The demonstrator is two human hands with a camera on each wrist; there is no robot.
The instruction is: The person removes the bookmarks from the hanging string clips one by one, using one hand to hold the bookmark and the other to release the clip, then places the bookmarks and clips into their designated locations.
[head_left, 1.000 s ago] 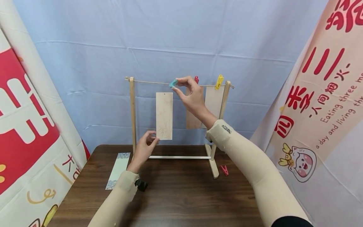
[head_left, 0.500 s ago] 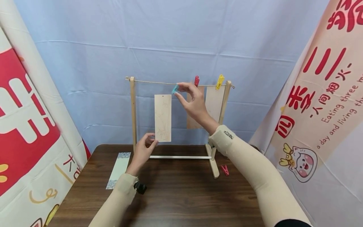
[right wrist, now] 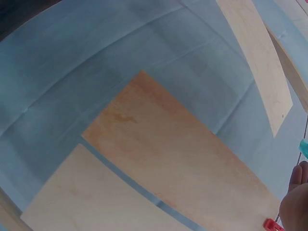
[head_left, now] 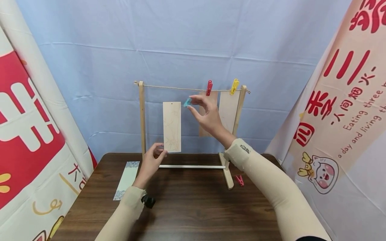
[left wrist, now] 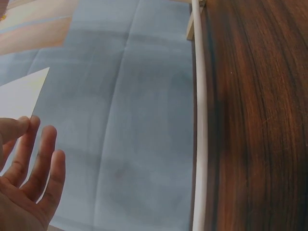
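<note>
While my left hand (head_left: 152,160) pinched the bottom corner of the wooden bookmark (head_left: 172,127) to keep it upright in front of the drying rack (head_left: 141,117), I had the teal clothespin (head_left: 187,102) nipped between my right hand's (head_left: 206,115) thumb and fingertips. Both sat just below the string (head_left: 175,88), beside the red clothespin (head_left: 208,88) holding another bookmark.

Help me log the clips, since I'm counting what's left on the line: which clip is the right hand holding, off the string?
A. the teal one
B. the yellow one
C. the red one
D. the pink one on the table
A: the right hand pinches the teal clip below the string, while the red clip and yellow clip sit on the string.
</note>
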